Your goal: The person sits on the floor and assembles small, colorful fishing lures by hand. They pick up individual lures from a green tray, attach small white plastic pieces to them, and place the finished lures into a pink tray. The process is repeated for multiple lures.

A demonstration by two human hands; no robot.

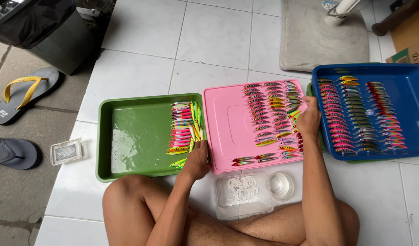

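I sit cross-legged on a white tiled floor before three trays of small painted fishing lures. My left hand [196, 159] rests at the right edge of the green tray [127, 136], its fingers on the bright yellow, pink and green lures [184, 130] lined up there. My right hand [308, 119] lies on the right side of the pink tray lid [230, 127], touching the rows of multicoloured lures [273, 114]. Whether either hand pinches a lure is hidden by the fingers. A blue tray [414, 105] at the right holds more rows of lures.
A clear plastic box [241, 191] of small white pieces and a clear round lid [282, 184] lie by my knees. A small clear box [66, 151] sits at left, near sandals [22, 93] and a lined bin [41, 27]. A grey mat [318, 41] lies beyond.
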